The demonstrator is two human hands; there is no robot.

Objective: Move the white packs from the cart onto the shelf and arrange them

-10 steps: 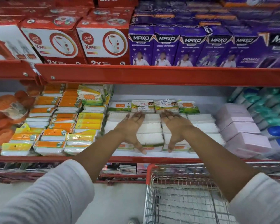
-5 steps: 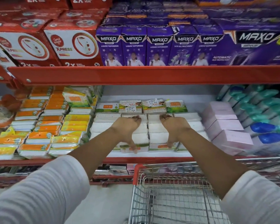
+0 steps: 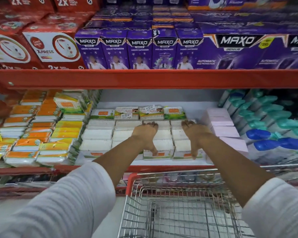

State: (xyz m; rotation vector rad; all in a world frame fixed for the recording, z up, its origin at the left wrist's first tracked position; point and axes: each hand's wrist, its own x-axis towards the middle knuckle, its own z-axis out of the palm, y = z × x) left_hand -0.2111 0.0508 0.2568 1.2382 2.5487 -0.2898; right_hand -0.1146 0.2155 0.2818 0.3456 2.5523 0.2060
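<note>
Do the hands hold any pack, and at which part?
Nothing is lifted: the left hand and right hand lie palm-down on the white rectangular packs, thumbs at their front edge.

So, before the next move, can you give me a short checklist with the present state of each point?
1. Both hands on the packs: ok. The left hand and right hand lie flat on the white packs, fingers curled over the far edge.
2. White packs in even rows: ok, they sit in neat columns on the shelf.
3. Space on the right: not ok, the pink boxes stand close beside the last column.
4. Cart has no packs left: ok for the visible part; its near end is out of view.
5. Packs firmly seated at the back: cannot tell.
</note>
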